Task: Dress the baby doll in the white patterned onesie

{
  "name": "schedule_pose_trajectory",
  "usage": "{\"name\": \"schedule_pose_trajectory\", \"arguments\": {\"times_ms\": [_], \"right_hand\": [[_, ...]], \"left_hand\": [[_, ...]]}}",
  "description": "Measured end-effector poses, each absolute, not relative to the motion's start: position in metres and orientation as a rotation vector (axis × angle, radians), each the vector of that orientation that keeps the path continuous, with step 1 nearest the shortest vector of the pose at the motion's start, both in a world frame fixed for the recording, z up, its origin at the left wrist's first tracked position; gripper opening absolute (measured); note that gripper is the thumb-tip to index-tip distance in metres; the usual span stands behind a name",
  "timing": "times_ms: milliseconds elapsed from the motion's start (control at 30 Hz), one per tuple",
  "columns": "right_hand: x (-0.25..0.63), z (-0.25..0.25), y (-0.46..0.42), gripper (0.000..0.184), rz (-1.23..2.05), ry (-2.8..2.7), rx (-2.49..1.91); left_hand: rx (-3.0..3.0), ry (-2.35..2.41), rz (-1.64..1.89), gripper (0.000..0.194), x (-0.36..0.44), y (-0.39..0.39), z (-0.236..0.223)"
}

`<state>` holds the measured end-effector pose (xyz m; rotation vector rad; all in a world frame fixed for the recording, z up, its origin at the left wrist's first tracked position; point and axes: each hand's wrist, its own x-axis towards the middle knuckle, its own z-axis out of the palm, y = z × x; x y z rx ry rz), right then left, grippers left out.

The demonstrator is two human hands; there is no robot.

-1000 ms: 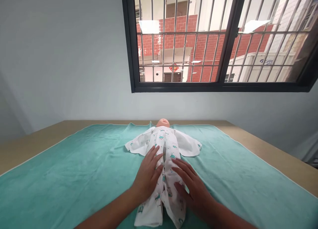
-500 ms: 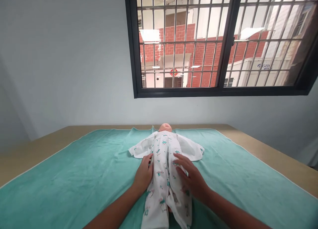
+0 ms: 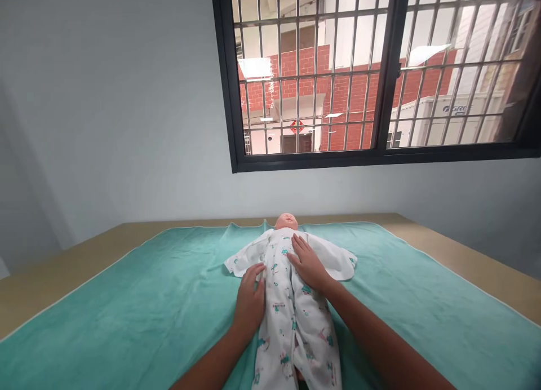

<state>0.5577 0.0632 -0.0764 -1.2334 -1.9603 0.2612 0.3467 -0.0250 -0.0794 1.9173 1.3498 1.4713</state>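
A baby doll (image 3: 287, 221) lies on its back, its head toward the wall. It wears a white romper (image 3: 276, 317) with small teal and pink prints, sleeves spread to both sides. My left hand (image 3: 250, 300) rests along the romper's left edge, fingers extended and touching the cloth. My right hand (image 3: 310, 264) lies flat on the right side of the doll's chest, fingers stretched toward its neck. Below the hands the romper's front shows a parted seam between the legs. The doll's arms are hidden inside the sleeves.
A teal blanket (image 3: 169, 288) spreads under the doll over a wooden table (image 3: 448, 243). Behind it stands a pale wall (image 3: 127, 125) with a dark-framed, barred window (image 3: 308, 162).
My right hand has moved up from the romper's middle to the chest and now lies flat there. My left hand stays at the romper's left edge. The camera view has shifted slightly.
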Motion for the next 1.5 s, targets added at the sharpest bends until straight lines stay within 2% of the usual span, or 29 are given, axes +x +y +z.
{"name": "schedule_pose_trajectory", "arguments": {"times_ms": [100,233,367,567,700,833,933,1033,1100,1167,1333,1500], "right_hand": [[0.563,-0.081,0.065,0.059,0.375,-1.852,-1.148],[0.571,-0.086,0.071,0.053,0.548,-1.687,-1.000],[0.580,-0.097,0.077,0.059,0.609,-1.622,-0.998],[0.579,-0.100,0.077,0.059,0.661,-1.582,-1.016],[0.579,-0.094,0.070,0.052,0.635,-1.511,-1.047],[0.598,-0.094,0.068,0.044,0.332,-1.410,-1.314],[0.615,-0.098,0.070,0.036,0.241,-1.442,-1.436],[0.620,-0.103,0.071,0.025,0.242,-1.634,-1.444],[0.617,-0.104,0.071,0.018,0.252,-1.805,-1.389],[0.614,-0.103,0.069,0.015,0.255,-1.953,-1.325],[0.615,-0.099,0.064,0.023,0.241,-2.179,-1.223],[0.611,-0.100,0.062,0.051,0.151,-2.295,-1.181]], "left_hand": [[1.963,1.318,1.503,0.032,0.356,-0.007,-0.062],[2.059,1.231,1.303,0.040,0.379,0.031,-0.046],[2.079,1.192,1.132,0.048,0.389,0.057,-0.056],[1.964,1.157,1.135,0.052,0.372,0.062,-0.079],[2.111,1.500,1.124,0.043,0.354,0.066,-0.085],[2.159,1.828,1.108,0.033,0.330,0.069,-0.088],[2.123,2.011,1.066,0.034,0.316,0.067,-0.089],[2.194,2.023,0.969,0.025,0.317,0.061,-0.088],[2.306,1.911,0.882,0.016,0.324,0.057,-0.087],[2.408,1.761,0.810,0.015,0.332,0.053,-0.085],[2.449,1.579,0.772,0.018,0.342,0.046,-0.077],[2.282,1.570,0.851,0.024,0.345,0.051,-0.075]]}}
